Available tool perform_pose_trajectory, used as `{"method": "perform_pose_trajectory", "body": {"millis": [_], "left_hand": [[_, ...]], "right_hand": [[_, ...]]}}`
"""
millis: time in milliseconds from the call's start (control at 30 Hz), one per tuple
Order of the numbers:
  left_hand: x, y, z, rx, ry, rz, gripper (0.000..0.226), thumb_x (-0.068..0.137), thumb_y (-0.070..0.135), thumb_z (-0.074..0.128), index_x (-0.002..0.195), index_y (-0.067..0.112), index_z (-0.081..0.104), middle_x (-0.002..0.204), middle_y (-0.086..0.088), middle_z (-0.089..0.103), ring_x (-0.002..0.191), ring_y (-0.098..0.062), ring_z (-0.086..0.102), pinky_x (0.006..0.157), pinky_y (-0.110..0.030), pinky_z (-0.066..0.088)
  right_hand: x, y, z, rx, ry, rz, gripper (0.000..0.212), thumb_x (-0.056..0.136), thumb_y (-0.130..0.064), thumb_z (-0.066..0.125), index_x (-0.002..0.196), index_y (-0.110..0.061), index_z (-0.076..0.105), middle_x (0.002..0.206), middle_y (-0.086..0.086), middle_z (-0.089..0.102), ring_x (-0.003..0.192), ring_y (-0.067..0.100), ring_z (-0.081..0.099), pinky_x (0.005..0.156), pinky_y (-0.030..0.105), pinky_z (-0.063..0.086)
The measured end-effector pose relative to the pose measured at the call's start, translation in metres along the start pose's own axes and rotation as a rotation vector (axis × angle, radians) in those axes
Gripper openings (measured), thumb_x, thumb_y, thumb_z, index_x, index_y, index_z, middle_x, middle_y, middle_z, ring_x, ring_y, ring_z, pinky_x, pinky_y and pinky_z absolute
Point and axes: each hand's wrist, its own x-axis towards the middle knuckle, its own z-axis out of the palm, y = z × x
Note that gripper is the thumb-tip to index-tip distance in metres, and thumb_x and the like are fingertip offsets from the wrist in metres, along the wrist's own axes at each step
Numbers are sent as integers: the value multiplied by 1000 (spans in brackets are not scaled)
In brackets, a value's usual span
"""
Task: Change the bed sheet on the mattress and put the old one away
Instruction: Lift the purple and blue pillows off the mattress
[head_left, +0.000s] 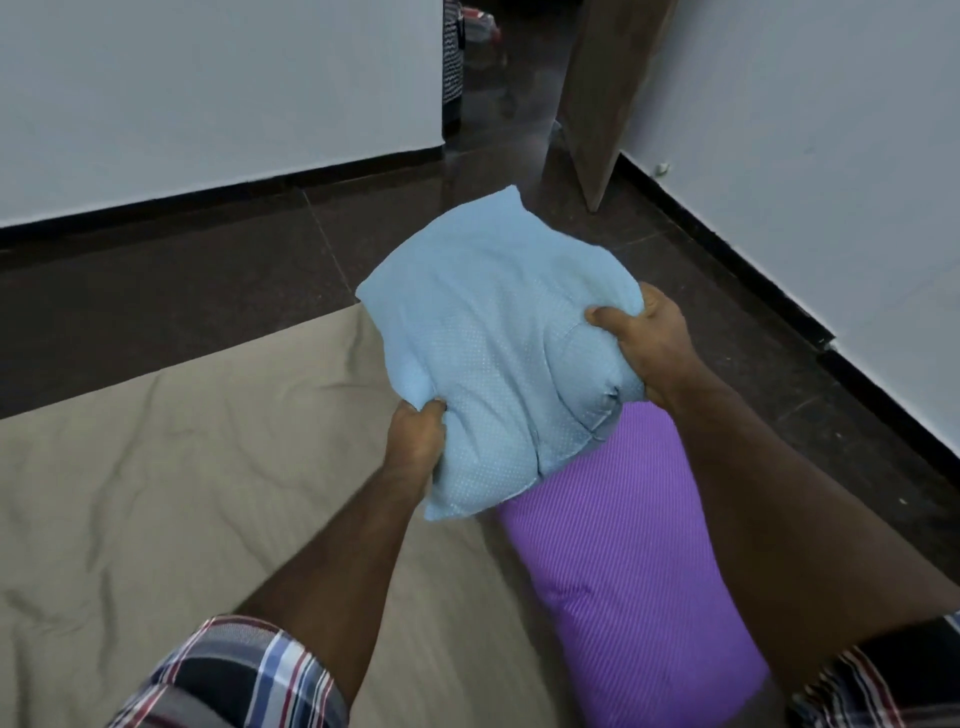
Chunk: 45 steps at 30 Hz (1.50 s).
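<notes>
A light blue dotted pillow (488, 332) hangs in the air above the mattress. My left hand (418, 436) pinches its near left edge. My right hand (644, 343) grips its right side, thumb on top and fingers hidden behind. Under it lies a purple striped pillow (618, 571) on the right part of the mattress. The mattress is covered by a wrinkled beige bed sheet (171, 478) that spreads to the left and toward me.
Dark glossy floor (208, 270) surrounds the mattress. White walls with black skirting stand at the left back (208, 104) and the right (831, 130). A brown wooden door (602, 93) stands ajar by a dark doorway at the back.
</notes>
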Motion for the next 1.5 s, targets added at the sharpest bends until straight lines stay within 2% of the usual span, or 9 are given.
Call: {"method": "perform_pose_trajectory", "body": {"millis": [133,233,333,433,800,967,1067,1200,1500], "left_hand": [[45,-22,52,576,-64,-59,72,74,42,58,139,13,47,137,-14,57,121,-34,57,104,-45,47],[40,-32,92,869,-168,113,80,93,42,52,159,10,20,163,-15,26,148,-34,29,121,-43,24],[42,-38,114,981,-144,146,78,100,39,44,160,10,6,167,-16,10,152,-37,17,123,-48,18],[52,-45,117,1048,-150,86,78,103,36,43,160,12,-3,168,-13,1,154,-37,8,123,-52,15],[54,-47,108,1066,-226,72,79,103,47,42,161,21,-5,169,-4,-4,155,-31,7,124,-49,15],[33,-42,62,1047,-118,209,72,102,36,48,161,17,10,169,-2,10,153,-22,20,121,-39,26],[11,-42,19,1082,-8,241,73,99,32,52,160,13,16,167,-6,17,150,-23,26,117,-39,32],[-27,-57,-64,1043,64,177,72,98,31,53,159,12,20,167,-7,20,150,-23,27,118,-38,30],[-170,-168,-332,1040,218,-26,70,98,30,52,158,8,21,164,-10,24,148,-27,29,118,-43,30]], "right_hand": [[66,57,-41,-1000,-181,151,79,89,-49,67,154,-22,32,153,17,36,134,41,43,109,55,41],[64,99,-30,-1240,-351,-61,79,92,-56,56,158,-31,19,165,8,13,148,37,22,115,57,28],[61,127,-9,-1239,-461,-128,84,95,-58,49,160,-29,4,168,5,-5,153,39,-1,121,59,12],[70,144,-4,-1205,-488,-79,84,97,-58,46,160,-28,0,168,6,-12,153,40,-8,120,61,8],[79,166,1,-1225,-436,-52,87,95,-61,49,160,-28,2,168,7,-9,153,40,-9,120,64,8],[35,135,41,-1233,-259,-210,86,93,-39,52,160,-12,5,167,18,1,153,41,2,119,66,10],[-13,121,87,-1169,-255,-350,86,79,-24,61,156,-7,27,163,20,23,151,41,19,116,65,17],[-99,112,151,-1098,-332,-435,79,79,-21,59,153,-5,35,160,19,31,150,38,26,117,62,23],[-375,120,311,-1097,-632,-358,83,90,-29,53,160,-12,11,168,11,9,155,28,2,124,51,9]]}}
